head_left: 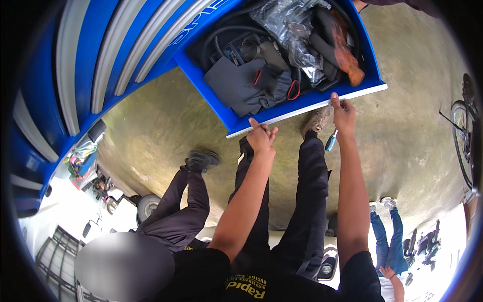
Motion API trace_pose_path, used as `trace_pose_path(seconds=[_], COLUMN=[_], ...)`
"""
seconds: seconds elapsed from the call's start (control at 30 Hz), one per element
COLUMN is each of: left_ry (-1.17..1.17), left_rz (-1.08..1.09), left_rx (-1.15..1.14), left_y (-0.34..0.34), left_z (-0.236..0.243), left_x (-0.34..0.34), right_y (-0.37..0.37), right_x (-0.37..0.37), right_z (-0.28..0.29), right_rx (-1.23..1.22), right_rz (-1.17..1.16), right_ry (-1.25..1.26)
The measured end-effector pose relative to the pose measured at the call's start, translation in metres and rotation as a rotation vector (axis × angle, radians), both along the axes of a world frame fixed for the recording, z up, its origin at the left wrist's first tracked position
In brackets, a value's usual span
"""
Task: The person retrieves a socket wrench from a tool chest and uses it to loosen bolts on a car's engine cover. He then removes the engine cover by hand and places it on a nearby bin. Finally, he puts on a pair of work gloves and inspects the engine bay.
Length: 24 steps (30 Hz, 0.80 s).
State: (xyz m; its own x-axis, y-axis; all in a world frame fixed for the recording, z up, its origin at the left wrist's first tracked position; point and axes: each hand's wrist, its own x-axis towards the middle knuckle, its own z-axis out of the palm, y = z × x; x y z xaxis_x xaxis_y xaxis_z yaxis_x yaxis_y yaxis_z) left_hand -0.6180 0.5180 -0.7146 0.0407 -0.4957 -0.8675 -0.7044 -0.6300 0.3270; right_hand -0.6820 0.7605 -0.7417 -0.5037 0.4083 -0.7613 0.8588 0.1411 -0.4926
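Observation:
An open blue drawer (306,111) with a pale front edge is pulled out from the blue tool cabinet (85,65). At the left part of that edge is my left hand (262,138), its thumb and fingers apart, touching the edge. My right hand (344,118) is by the right part, with its thumb up against the edge and its fingers curled round a slim tool with a teal handle (330,141). The tool's other end is hidden in the hand. Inside the drawer lie a dark grey cloth bundle (236,83), clear plastic wrapping (297,38) and an orange-brown item (347,58).
To my left, a person in dark clothes (176,211) sits or crouches close by. Another person in jeans (390,241) stands further off at the lower right. A bicycle (460,121) is at the far right. Below the drawer, the concrete floor (402,136) shows.

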Motion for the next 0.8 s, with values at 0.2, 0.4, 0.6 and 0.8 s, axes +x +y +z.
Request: trace_pose_path(seconds=[0.2,0.4,0.6,0.8], left_ry=[0.586,0.465,-0.063,-0.168], left_rz=[-0.803,-1.101,-1.955,-2.248], left_rx=[-1.043,-0.772,-0.755,-1.047], left_y=[-0.080,-0.180,-0.234,-0.226], left_z=[-0.043,-0.067,-0.072,-0.086], left_x=[-0.127,-0.209,-0.209,-0.200], right_y=[0.009,0.013,0.013,0.013], right_x=[0.018,0.023,0.015,0.009], right_z=[-0.004,-0.005,0.001,0.009], right_rx=[0.038,-0.033,-0.039,-0.060], right_rz=[0.090,0.086,0.061,0.042], right_ry=[-0.012,0.037,-0.072,-0.135])
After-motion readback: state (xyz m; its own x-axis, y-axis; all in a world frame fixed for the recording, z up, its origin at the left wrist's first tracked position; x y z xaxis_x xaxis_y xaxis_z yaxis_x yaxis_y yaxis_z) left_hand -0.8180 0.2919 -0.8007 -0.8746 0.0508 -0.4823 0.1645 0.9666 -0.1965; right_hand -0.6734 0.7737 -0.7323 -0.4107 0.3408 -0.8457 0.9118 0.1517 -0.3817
